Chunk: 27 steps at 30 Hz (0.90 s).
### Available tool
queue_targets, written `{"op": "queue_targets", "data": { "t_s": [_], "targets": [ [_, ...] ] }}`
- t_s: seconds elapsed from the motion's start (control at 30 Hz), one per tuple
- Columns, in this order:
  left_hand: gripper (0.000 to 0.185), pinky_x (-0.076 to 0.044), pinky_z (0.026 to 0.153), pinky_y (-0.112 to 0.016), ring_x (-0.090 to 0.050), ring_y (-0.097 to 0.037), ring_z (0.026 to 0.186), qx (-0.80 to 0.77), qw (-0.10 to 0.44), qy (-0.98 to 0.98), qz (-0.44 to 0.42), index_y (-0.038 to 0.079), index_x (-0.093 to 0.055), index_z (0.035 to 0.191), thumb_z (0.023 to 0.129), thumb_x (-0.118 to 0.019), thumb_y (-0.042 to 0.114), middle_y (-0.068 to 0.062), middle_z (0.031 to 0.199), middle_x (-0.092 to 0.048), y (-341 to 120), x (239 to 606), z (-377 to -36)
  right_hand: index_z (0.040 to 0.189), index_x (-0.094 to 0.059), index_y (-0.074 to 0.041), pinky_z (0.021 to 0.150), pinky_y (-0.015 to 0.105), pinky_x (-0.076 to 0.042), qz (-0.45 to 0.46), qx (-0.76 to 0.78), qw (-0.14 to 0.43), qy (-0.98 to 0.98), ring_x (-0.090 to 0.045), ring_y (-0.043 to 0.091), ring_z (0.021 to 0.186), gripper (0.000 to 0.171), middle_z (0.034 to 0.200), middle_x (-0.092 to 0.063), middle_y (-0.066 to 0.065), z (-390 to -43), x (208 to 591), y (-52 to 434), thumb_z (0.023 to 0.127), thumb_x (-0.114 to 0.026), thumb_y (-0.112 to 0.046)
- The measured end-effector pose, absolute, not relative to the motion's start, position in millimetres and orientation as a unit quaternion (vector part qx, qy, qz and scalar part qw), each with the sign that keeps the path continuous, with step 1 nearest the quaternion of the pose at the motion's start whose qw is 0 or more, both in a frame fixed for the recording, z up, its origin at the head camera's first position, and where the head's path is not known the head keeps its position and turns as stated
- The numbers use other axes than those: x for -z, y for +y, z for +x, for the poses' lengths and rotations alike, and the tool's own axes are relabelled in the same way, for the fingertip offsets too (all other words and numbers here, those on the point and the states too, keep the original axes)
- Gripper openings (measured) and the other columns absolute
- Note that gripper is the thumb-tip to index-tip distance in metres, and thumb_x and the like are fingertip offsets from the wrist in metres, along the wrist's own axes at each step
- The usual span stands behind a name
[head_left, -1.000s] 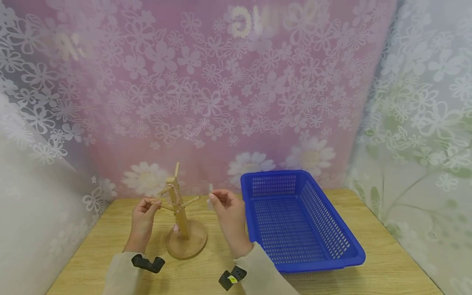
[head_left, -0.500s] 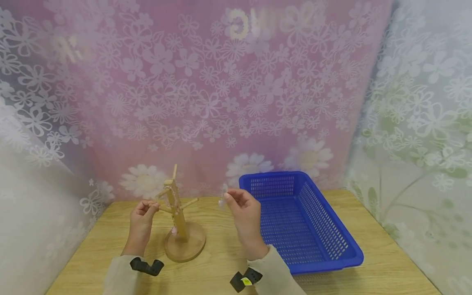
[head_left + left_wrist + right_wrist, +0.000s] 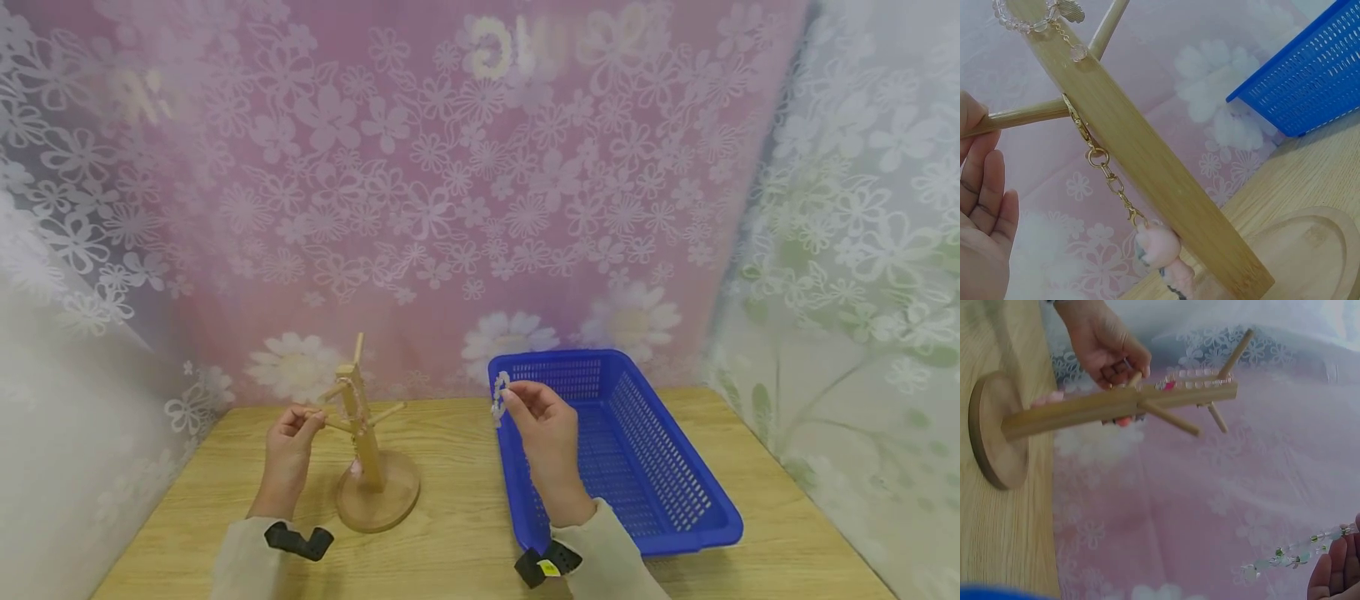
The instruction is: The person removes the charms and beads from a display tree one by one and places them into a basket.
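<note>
A wooden stand (image 3: 368,454) with a round base and several pegs stands upright at left in the head view. My left hand (image 3: 287,458) pinches the end of its lower left peg (image 3: 1029,115). From that peg hangs a keychain (image 3: 1159,247) with a gold clasp and a pink figure. Higher up, a pink beaded bracelet (image 3: 1038,26) with a small dangling charm hangs against the post. My right hand (image 3: 551,442) pinches a bracelet (image 3: 1294,550) of clear and pale green beads between thumb and fingertips. It dangles beside the blue basket's left rim in the head view.
The blue perforated basket (image 3: 716,500) sits on the right of the wood-grain table (image 3: 450,500), partly behind my right hand and sleeve. A pink floral curtain (image 3: 420,208) backs the table, and a pale one (image 3: 877,333) borders its right side.
My right hand has moved right, away from the stand to the basket's left side, carrying the beaded bracelet. The left hand stays on the peg.
</note>
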<state>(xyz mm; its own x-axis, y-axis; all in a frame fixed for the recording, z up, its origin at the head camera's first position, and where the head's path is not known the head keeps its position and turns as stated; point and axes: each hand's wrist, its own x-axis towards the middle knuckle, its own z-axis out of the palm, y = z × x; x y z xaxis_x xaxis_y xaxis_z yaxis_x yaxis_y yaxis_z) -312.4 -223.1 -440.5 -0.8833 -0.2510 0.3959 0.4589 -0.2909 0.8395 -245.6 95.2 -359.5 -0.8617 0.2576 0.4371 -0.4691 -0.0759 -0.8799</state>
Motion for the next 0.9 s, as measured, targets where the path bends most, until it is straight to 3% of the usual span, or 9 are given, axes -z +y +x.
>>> {"op": "queue_targets", "data": {
  "t_s": [0.27,0.7,0.9],
  "targets": [
    [0.026,-0.046,0.076,-0.019,-0.056,-0.008,0.071,0.797,0.223,-0.554,-0.094,0.011,-0.057,0.075,0.090,-0.054,-0.011,0.006,0.075,-0.061,-223,441,-312,0.101,-0.066,0.001,0.071,0.022,-0.050,0.071,-0.679,0.243,-0.689,-0.061,0.019,0.085,0.022,0.095,-0.066,0.009,-246,354,126,0.088,-0.068,-0.016],
    [0.026,-0.047,0.075,-0.019,-0.056,-0.007,0.071,0.796,0.224,-0.555,-0.091,0.010,-0.056,0.075,0.090,-0.054,-0.011,0.006,0.076,-0.060,-223,441,-312,0.105,-0.063,0.005,0.077,0.021,-0.049,0.053,-0.667,0.181,-0.721,-0.058,0.010,0.086,0.027,0.092,-0.064,-0.003,-258,350,165,0.088,-0.067,-0.016],
    [0.027,-0.046,0.074,-0.019,-0.056,-0.009,0.071,0.796,0.224,-0.556,-0.084,0.010,-0.055,0.074,0.089,-0.054,-0.011,0.006,0.074,-0.059,-223,440,-311,0.105,-0.062,0.005,0.080,0.023,-0.048,0.035,-0.651,0.138,-0.745,-0.059,0.016,0.088,0.028,0.090,-0.064,-0.003,-264,345,175,0.090,-0.065,-0.019]
  ]
}}
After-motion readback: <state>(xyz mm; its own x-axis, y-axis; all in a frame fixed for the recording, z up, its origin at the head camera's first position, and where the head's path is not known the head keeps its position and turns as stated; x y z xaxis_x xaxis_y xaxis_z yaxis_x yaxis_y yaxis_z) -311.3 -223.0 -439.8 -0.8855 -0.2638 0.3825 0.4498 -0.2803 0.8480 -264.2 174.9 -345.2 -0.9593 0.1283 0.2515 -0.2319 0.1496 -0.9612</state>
